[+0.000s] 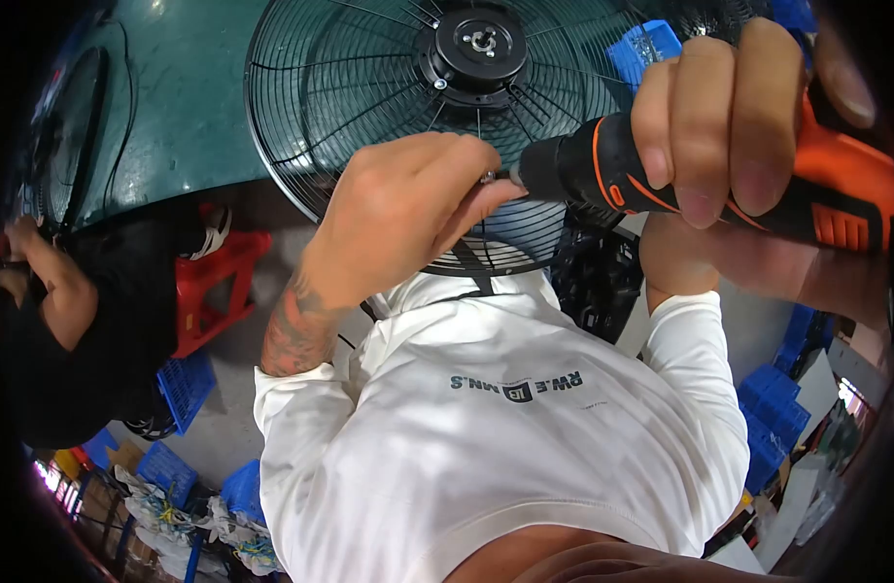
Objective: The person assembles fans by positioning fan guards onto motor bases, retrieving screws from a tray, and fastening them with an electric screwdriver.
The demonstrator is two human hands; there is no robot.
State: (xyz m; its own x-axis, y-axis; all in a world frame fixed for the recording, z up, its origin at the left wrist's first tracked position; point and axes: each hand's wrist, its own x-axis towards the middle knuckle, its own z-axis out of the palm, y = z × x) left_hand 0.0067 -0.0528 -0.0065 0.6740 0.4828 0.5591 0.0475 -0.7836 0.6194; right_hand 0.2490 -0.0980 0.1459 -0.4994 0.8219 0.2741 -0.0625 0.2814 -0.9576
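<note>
My right hand [724, 121] is wrapped round an orange and black cordless drill [602, 165], which points left. Its tip meets the fingers of my left hand [408, 199], pinched together on a small shiny screw [488, 177], mostly hidden by the fingertips. Behind both hands lies a round black wire fan guard [321, 107], with a black motor [479, 49] fixed at its middle. The guard reaches over the near edge of the green table [180, 107], close to my body.
A blue bin [646, 44] with small metal parts stands beyond the guard. At left sits another person [87, 330] in black, near a red stool [214, 291] and a second round guard [73, 146]. Blue crates [770, 408] stand on the floor at right.
</note>
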